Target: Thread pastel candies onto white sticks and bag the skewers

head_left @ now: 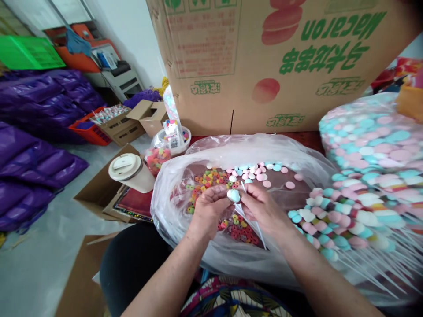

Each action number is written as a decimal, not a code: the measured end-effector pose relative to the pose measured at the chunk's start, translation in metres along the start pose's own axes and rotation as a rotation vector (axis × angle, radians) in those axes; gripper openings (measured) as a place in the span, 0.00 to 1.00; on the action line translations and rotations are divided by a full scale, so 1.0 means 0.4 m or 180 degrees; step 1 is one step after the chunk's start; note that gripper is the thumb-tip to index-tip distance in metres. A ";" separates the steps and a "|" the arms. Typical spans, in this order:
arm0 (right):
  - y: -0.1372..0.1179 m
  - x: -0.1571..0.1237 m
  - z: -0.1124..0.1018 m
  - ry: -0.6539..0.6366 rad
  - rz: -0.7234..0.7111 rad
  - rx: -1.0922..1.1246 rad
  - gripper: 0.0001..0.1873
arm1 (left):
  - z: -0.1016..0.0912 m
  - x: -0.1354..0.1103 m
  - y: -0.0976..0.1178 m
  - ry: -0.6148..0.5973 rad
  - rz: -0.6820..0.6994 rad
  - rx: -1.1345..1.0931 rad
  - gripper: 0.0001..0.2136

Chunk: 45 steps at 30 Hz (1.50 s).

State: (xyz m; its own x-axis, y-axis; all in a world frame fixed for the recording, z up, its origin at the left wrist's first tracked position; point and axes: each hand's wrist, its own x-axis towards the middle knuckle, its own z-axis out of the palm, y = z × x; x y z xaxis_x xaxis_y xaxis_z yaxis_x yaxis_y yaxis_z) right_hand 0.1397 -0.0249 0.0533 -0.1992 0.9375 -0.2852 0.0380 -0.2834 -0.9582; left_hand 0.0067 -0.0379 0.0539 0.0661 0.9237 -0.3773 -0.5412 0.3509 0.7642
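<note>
Over a plastic-lined basin (161, 211), my left hand (213, 204) pinches a pale blue and white marshmallow (233, 195). My right hand (261, 203) is closed on thin white sticks (261, 235), which slant down beneath its fingers; one tip shows above it. The marshmallow sits between both hands, close to the sticks; whether a stick is in it I cannot tell. Below and left of my hands lie colourful ring-shaped pieces (236, 231). Behind them are loose pink, white and blue marshmallow discs (261, 177).
Marshmallow skewers (337, 220) are piled at the right, before a clear bag of marshmallow discs (370, 141). A large cardboard box (214, 105) stands behind the basin. A white lidded cup (130, 169) is at the left. Purple bundles (36, 163) lie farther left.
</note>
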 end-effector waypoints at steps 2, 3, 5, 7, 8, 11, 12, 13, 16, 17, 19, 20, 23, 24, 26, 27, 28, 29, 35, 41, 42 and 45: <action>0.005 -0.003 0.015 0.0322 -0.0364 -0.0688 0.14 | -0.002 -0.017 -0.007 0.0138 -0.0055 -0.0181 0.13; 0.006 -0.004 0.021 0.0458 -0.0544 -0.1010 0.13 | -0.004 -0.024 -0.011 0.0132 -0.0004 -0.0227 0.13; 0.005 -0.008 0.029 0.0622 -0.0772 -0.1460 0.12 | -0.008 -0.033 -0.021 0.0106 0.0191 -0.0238 0.15; -0.001 -0.015 0.029 0.0532 -0.0762 -0.1573 0.11 | -0.012 -0.034 -0.027 0.0163 0.0250 -0.0183 0.15; -0.005 -0.021 0.026 0.0421 -0.0710 -0.1550 0.12 | -0.015 -0.032 -0.027 0.0226 0.0211 -0.0152 0.16; -0.019 -0.049 0.007 0.0038 -0.0693 -0.1625 0.17 | -0.025 -0.027 -0.021 0.0420 0.0172 -0.0039 0.18; -0.022 -0.060 0.002 -0.0028 -0.0744 -0.1832 0.18 | -0.028 -0.026 -0.017 0.0442 0.0214 0.0009 0.18; -0.022 -0.071 -0.002 -0.0053 -0.0796 -0.2155 0.19 | -0.031 -0.025 -0.014 0.0452 0.0261 0.0056 0.18; -0.016 -0.089 -0.001 -0.0078 -0.0733 -0.3340 0.21 | -0.036 -0.027 -0.010 0.0463 0.0359 0.0236 0.19; -0.013 -0.090 0.003 -0.0109 -0.0683 -0.3646 0.22 | -0.037 -0.028 -0.010 0.0477 0.0404 0.0318 0.19; -0.010 -0.087 0.011 -0.0175 -0.0623 -0.3998 0.23 | -0.040 -0.030 -0.009 0.0488 0.0460 0.0445 0.19; -0.011 -0.085 0.015 -0.0207 -0.0610 -0.4073 0.23 | -0.042 -0.032 -0.008 0.0458 0.0424 0.0463 0.19; -0.023 -0.087 0.020 -0.0265 -0.0565 -0.4134 0.19 | -0.049 -0.037 -0.001 0.0380 0.0137 0.0365 0.18; -0.028 -0.090 0.020 -0.0280 -0.0538 -0.4114 0.18 | -0.051 -0.036 0.002 0.0393 0.0044 0.0344 0.18; -0.037 -0.096 0.020 -0.0286 -0.0529 -0.4059 0.15 | -0.053 -0.029 0.003 0.0561 0.0023 0.0391 0.17; -0.039 -0.099 0.020 -0.0274 -0.0553 -0.4046 0.15 | -0.053 -0.024 0.002 0.0607 0.0029 0.0478 0.17; -0.040 -0.100 0.021 -0.0243 -0.0584 -0.4051 0.16 | -0.052 -0.017 -0.001 0.0625 0.0043 0.0584 0.18; -0.040 -0.102 0.022 -0.0206 -0.0601 -0.4073 0.16 | -0.050 -0.011 -0.004 0.0649 0.0057 0.0677 0.19; -0.033 -0.100 0.035 -0.0161 -0.0657 -0.4244 0.15 | -0.027 0.006 -0.024 0.0809 0.0292 0.1118 0.16; -0.038 -0.111 0.054 -0.0129 -0.0425 -0.4354 0.16 | -0.024 -0.013 -0.058 0.0867 0.1029 0.1722 0.11; -0.040 -0.114 0.052 -0.0128 -0.0295 -0.4389 0.17 | -0.028 -0.015 -0.065 0.0868 0.1070 0.1748 0.11; -0.043 -0.115 0.038 -0.0211 -0.0178 -0.4563 0.19 | -0.047 -0.013 -0.081 0.0921 0.1020 0.1544 0.11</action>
State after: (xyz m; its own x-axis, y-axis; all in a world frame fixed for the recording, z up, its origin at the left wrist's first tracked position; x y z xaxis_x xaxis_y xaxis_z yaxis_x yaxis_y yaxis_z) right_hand 0.1333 -0.0662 0.0830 -0.2763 0.9182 -0.2838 0.9566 0.2343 -0.1736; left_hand 0.0081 -0.0567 0.0214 -0.3009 0.9392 -0.1654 -0.0522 0.1570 0.9862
